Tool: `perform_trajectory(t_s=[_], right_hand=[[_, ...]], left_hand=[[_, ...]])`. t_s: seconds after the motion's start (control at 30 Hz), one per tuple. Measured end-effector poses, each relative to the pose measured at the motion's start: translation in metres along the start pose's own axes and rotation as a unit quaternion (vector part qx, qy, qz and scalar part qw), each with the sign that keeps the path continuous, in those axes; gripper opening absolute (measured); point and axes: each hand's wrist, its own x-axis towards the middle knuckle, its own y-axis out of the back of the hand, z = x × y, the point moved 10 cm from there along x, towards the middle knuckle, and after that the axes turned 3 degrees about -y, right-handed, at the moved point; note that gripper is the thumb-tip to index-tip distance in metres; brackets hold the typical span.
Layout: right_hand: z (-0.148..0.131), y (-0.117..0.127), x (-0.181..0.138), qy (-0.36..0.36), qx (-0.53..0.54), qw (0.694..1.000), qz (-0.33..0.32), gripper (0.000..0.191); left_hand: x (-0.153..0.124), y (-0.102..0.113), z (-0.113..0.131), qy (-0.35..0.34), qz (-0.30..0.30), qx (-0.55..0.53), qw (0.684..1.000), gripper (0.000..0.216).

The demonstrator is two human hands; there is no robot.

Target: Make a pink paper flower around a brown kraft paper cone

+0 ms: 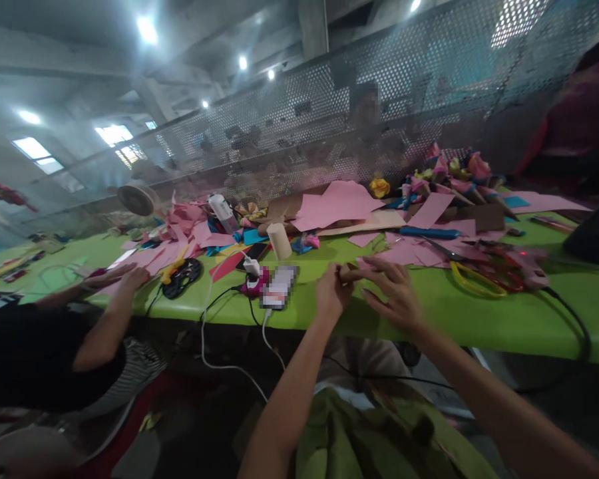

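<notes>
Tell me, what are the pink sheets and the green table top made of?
The pink sheets look like thin matte craft paper: flat, cut-edged, overlapping loosely. The green table top looks like smooth plastic or a laminate, since it shines faintly; which one I cannot tell. The left hand and right hand meet above it.

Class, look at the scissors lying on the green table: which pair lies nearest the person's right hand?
The yellow-handled scissors, just right of the right hand. The red-handled pair lies beyond them, farther away.
</notes>
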Motion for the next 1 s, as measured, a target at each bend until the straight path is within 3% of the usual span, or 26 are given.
perform_trajectory(t_s=[0.13, 0.33, 0.47, 0.6, 0.7, 0.8, 0.83, 0.9, 1.0], right_hand=[[0.007, 0.019, -0.002, -0.022, 0.011, 0.997, 0.069, 0.048], [0.01, 0.02, -0.002, -0.021, 0.019, 0.997, 0.078, 0.044], [0.009, 0.016, -0.004, -0.011, 0.005, 0.998, 0.066, 0.039], [0.009, 0.015, -0.005, -0.002, 0.002, 0.998, 0.063, 0.036], [0.011, 0.015, -0.005, -0.007, 0.008, 0.998, 0.059, 0.033], [0.01, 0.013, -0.005, -0.006, -0.002, 0.998, 0.061, 0.029], [0.01, 0.013, -0.005, -0.005, -0.007, 0.998, 0.063, 0.029], [0.009, 0.01, -0.006, -0.003, -0.016, 0.998, 0.062, 0.029], [0.01, 0.006, -0.008, -0.001, -0.027, 0.998, 0.055, 0.03]], left_hand=[[-0.001, 0.009, 0.013, -0.01, 0.001, 0.092, 0.996, 0.036], [0.01, 0.0, 0.022, -0.063, -0.083, 0.307, 0.946, 0.043], [0.015, -0.004, 0.02, -0.076, -0.105, 0.341, 0.931, 0.039], [0.025, 0.006, 0.023, -0.079, -0.1, 0.32, 0.939, 0.051], [0.048, 0.05, 0.028, -0.051, 0.0, 0.266, 0.963, 0.06], [0.065, 0.125, 0.016, 0.045, 0.219, 0.19, 0.956, 0.072], [0.068, 0.142, 0.006, 0.087, 0.265, 0.154, 0.948, 0.076], [0.075, 0.158, -0.017, 0.164, 0.293, 0.097, 0.937, 0.084], [0.086, 0.156, -0.039, 0.212, 0.274, 0.056, 0.936, 0.084]])
